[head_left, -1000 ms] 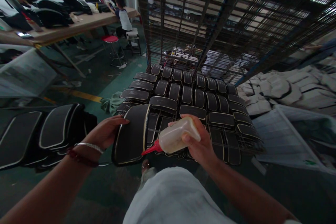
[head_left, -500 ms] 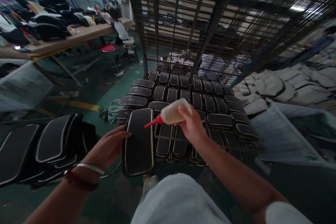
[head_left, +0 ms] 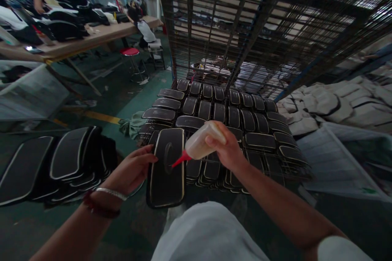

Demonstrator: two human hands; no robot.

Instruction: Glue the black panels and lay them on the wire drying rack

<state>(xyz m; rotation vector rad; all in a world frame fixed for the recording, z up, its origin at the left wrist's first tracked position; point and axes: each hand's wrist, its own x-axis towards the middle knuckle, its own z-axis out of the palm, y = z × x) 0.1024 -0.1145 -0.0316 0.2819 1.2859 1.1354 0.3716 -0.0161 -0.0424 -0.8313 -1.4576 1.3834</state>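
My left hand (head_left: pixel 134 169) grips the left edge of a black padded panel (head_left: pixel 168 187) with pale edging, thumb on its face. The fingers behind the panel are hidden. In my right hand (head_left: pixel 225 144) is a translucent squeeze bottle (head_left: pixel 200 140), tipped down to the left. Its red nozzle (head_left: pixel 181 158) points at the panel's face, at or just over it. A curved wet-looking streak (head_left: pixel 168 153) shows on the panel beside the nozzle tip. Rows of similar panels (head_left: pixel 260 140) lie stacked on a rack beyond my hands.
More black panels (head_left: pixel 69 155) are piled at the left. A tall wire mesh rack (head_left: pixel 214 20) rises ahead. White padded pieces (head_left: pixel 333 98) are heaped at the right, near a pale bin (head_left: pixel 324 151). A red stool (head_left: pixel 130 51) and a long table (head_left: pixel 104 34) with people stand far left.
The bottle has tilted more steeply and its nozzle has moved lower on the panel. A curved streak now marks the panel's face. The view has shifted slightly.
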